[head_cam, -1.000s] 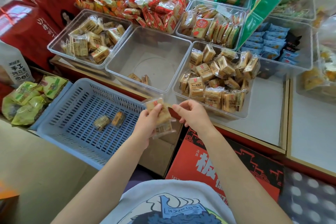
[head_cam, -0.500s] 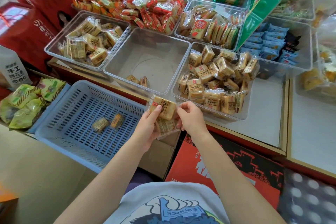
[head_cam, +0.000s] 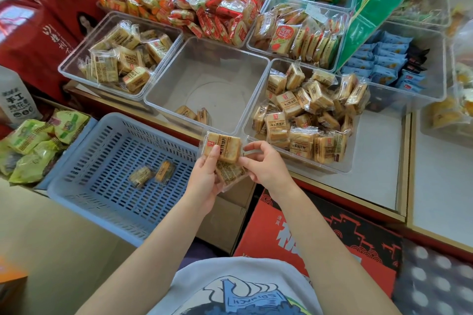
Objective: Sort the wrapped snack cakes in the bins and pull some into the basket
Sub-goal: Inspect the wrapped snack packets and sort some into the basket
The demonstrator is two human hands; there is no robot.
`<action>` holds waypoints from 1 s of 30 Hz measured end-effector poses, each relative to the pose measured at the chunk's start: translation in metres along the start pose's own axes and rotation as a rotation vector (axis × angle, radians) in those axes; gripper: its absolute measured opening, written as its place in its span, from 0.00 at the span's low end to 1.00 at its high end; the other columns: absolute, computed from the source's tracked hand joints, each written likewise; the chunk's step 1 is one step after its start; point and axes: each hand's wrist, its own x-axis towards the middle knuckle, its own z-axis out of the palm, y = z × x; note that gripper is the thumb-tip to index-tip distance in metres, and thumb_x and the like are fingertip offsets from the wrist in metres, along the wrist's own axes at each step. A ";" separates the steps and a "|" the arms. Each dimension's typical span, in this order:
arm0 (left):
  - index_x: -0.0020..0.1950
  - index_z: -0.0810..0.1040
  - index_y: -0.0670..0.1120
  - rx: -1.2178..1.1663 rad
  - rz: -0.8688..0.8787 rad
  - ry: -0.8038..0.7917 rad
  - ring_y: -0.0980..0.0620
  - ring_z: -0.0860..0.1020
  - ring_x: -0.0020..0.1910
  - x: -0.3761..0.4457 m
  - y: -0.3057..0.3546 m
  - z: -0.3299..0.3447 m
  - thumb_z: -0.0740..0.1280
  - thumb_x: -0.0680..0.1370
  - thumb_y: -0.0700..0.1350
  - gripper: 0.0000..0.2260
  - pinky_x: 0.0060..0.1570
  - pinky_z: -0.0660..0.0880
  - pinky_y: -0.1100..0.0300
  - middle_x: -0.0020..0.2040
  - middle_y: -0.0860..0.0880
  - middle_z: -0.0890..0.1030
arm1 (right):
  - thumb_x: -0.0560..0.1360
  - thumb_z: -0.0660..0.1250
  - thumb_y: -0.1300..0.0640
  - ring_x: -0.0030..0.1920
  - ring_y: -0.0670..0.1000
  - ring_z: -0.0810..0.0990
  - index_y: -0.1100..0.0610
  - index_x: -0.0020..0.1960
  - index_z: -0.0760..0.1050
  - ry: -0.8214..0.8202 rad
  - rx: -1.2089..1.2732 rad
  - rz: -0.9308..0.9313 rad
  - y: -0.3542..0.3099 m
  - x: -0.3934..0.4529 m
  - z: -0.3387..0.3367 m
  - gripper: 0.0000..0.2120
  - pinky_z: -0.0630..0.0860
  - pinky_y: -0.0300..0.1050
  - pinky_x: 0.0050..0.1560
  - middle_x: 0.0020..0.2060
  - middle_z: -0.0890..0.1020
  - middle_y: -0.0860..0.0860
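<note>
Two wrapped cakes held between both hands, just above the basket's right rim.

Head view: the left hand (head_cam: 204, 176) has its fingers curled under a stack of two wrapped snack cakes (head_cam: 225, 151), thumb pressed on the top pack; the right hand (head_cam: 266, 166) pinches the top pack's clear wrapper edge between thumb and forefinger. The blue basket (head_cam: 84, 186) sits left of the hands, two small packs (head_cam: 151, 174) lying near its middle. Behind, the middle clear bin (head_cam: 158, 100) holds two cakes at its front wall; the right bin (head_cam: 348, 166) is heaped with them. The packs look light, the film slick and crinkly, the cake inside soft enough to crush, so holding the flat faces gently seems safer than squeezing.
</note>
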 end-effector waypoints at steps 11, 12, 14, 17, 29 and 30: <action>0.69 0.71 0.43 0.075 0.057 -0.034 0.46 0.86 0.53 0.032 0.050 -0.013 0.72 0.78 0.45 0.21 0.44 0.84 0.51 0.60 0.41 0.83 | 0.78 0.72 0.55 0.42 0.46 0.77 0.51 0.60 0.74 0.119 0.048 -0.051 -0.013 0.035 0.011 0.13 0.74 0.34 0.35 0.47 0.78 0.52; 0.70 0.70 0.44 0.125 0.073 -0.083 0.46 0.86 0.53 0.037 0.058 -0.015 0.73 0.77 0.43 0.23 0.45 0.84 0.50 0.60 0.41 0.83 | 0.79 0.71 0.53 0.47 0.46 0.79 0.50 0.62 0.74 0.104 0.043 -0.054 -0.017 0.041 0.013 0.13 0.77 0.35 0.39 0.51 0.78 0.51; 0.71 0.69 0.48 0.234 0.077 -0.197 0.44 0.84 0.57 0.048 0.073 -0.020 0.76 0.73 0.43 0.29 0.54 0.83 0.46 0.61 0.42 0.83 | 0.80 0.68 0.47 0.57 0.48 0.81 0.49 0.66 0.73 0.013 0.025 -0.036 -0.025 0.055 0.016 0.16 0.81 0.40 0.52 0.58 0.80 0.51; 0.72 0.70 0.49 0.307 0.090 -0.251 0.43 0.83 0.59 0.066 0.092 -0.023 0.77 0.72 0.45 0.31 0.57 0.81 0.47 0.61 0.43 0.83 | 0.82 0.64 0.44 0.57 0.50 0.84 0.52 0.67 0.76 -0.170 0.024 0.043 -0.040 0.077 0.028 0.17 0.81 0.46 0.58 0.58 0.85 0.51; 0.79 0.67 0.46 1.343 0.501 0.237 0.46 0.57 0.80 0.159 0.110 -0.082 0.48 0.83 0.65 0.32 0.80 0.47 0.48 0.78 0.45 0.67 | 0.79 0.69 0.45 0.53 0.51 0.83 0.50 0.65 0.71 0.014 -0.081 0.070 -0.066 0.187 0.073 0.18 0.80 0.47 0.49 0.56 0.83 0.52; 0.82 0.60 0.47 1.484 0.443 0.226 0.48 0.48 0.83 0.165 0.102 -0.094 0.44 0.83 0.66 0.34 0.80 0.38 0.50 0.82 0.46 0.58 | 0.79 0.70 0.45 0.54 0.52 0.83 0.48 0.64 0.70 0.028 -0.081 0.077 -0.065 0.197 0.075 0.18 0.81 0.49 0.49 0.56 0.82 0.51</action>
